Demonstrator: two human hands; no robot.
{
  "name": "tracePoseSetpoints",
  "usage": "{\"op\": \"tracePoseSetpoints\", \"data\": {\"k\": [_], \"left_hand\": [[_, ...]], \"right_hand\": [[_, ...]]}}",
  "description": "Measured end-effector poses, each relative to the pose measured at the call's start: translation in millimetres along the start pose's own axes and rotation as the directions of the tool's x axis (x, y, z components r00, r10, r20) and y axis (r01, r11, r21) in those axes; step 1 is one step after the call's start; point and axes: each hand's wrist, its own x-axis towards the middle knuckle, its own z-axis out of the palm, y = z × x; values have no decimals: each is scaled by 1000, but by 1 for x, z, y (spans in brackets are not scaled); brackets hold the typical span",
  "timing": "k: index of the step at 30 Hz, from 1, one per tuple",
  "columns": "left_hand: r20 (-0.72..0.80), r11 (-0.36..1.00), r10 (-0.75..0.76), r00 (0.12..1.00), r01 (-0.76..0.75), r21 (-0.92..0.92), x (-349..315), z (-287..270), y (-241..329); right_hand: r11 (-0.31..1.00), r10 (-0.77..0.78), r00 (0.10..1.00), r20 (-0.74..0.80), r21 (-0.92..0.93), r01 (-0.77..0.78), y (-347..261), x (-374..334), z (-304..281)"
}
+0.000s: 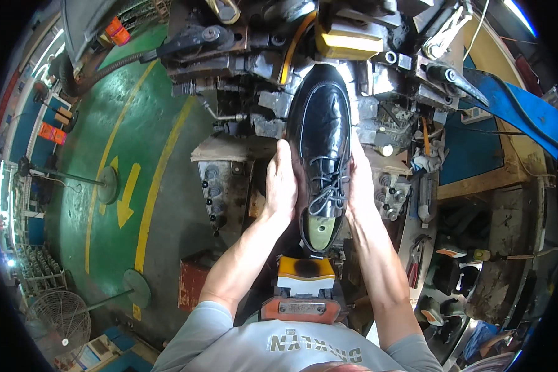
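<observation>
A black lace-up dress shoe lies between my hands, its toe pointing away into the machine and its laces tied. The green top of a shoe last shows in its heel opening. My left hand presses along the shoe's left side, thumb up and palm inward. My right hand lies against the right side, its fingers partly hidden by the shoe. Metal clamp blocks of the machine sit around the toe. Below the heel is a yellow pad with a dark middle.
Levers and a yellow block stand above the toe. Knobbed control boxes flank the machine. Pliers lie on a ledge at right, near more shoes. To the left, a green floor has yellow markings; a fan stands there.
</observation>
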Motion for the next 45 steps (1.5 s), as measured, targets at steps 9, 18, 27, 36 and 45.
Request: {"op": "tracePoseSetpoints", "data": {"k": [9,18,27,36,45], "left_hand": [[-86,980,-173,981,163,-113,-1,-13,-2],[-155,858,388,909,-294,421,-12,-91,-14],[-519,777,533,668,-145,612,-2,-215,-62],[-611,804,548,571,-160,572,24,-247,-71],[-629,844,498,597,-168,509,7,-226,-48]], "right_hand": [[996,76,996,40,44,-78,-3,0,-16],[383,-780,583,-229,-910,156,36,-3,-196],[746,-349,583,-733,-594,-300,110,17,-380],[598,-662,562,-496,-801,-3,49,5,-324],[725,-613,712,-343,-603,334,34,-28,-175]]}}
